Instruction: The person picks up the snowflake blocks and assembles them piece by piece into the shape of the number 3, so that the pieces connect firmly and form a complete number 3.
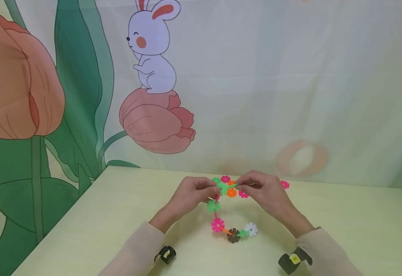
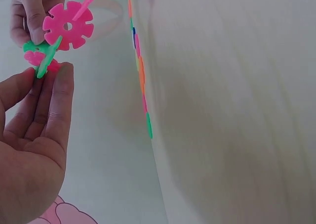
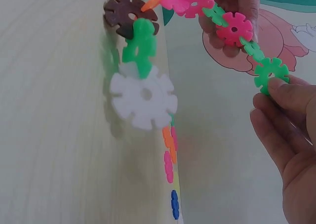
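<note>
A chain of interlocked notched plastic discs hangs from my hands, curving down towards the table. At its top, my left hand (image 1: 195, 193) pinches the chain near a pink disc (image 3: 234, 29) and a green one. My right hand (image 1: 264, 189) pinches the green end disc (image 3: 271, 73), between thumb and fingers, which is seen edge-on in the head view. Lower along the chain come a green disc (image 1: 213, 206), a pink disc (image 1: 218, 225), an orange link, a brown disc (image 1: 233, 235), a small green disc and a white disc (image 1: 251, 230) at the other end.
Loose discs lie along the table's far edge behind the hands, among them an orange one (image 1: 231, 193), a pink one (image 1: 225, 179) and another pink one (image 1: 284, 184) at the right. A blue disc (image 3: 175, 204) shows there too. Behind stands a printed cloth (image 1: 239, 96).
</note>
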Demonstrator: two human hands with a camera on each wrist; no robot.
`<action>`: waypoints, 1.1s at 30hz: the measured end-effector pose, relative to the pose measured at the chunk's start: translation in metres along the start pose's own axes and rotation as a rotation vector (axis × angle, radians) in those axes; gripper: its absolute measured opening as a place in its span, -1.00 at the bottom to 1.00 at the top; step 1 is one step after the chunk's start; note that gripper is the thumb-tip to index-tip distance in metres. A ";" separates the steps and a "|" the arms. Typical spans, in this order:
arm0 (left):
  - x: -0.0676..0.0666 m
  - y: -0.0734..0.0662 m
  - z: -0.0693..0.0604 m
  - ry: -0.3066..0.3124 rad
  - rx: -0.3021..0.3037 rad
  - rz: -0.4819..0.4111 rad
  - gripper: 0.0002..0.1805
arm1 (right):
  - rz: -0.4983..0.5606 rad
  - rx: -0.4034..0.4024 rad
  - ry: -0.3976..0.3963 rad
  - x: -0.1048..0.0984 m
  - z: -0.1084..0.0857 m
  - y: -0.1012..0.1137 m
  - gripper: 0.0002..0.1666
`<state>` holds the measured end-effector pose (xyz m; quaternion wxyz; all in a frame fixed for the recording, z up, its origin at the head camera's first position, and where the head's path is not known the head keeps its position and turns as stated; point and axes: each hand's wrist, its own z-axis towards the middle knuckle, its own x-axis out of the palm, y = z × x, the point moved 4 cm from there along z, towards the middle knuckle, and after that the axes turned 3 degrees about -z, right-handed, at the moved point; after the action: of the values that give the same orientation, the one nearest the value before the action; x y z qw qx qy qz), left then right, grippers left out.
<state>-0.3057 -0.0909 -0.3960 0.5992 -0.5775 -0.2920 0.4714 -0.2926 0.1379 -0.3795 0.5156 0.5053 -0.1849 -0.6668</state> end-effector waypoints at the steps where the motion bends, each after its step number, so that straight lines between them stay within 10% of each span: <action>1: 0.000 0.000 0.000 -0.002 0.002 0.000 -0.77 | 0.003 -0.005 -0.002 0.000 0.000 0.001 -0.83; 33: 0.007 0.001 -0.001 -0.075 0.004 -0.027 -0.84 | 0.025 -0.150 -0.069 0.008 -0.001 0.000 -0.76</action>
<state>-0.3029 -0.0850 -0.3988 0.5952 -0.5541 -0.3209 0.4854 -0.2913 0.1315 -0.3838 0.5537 0.4396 -0.1582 -0.6893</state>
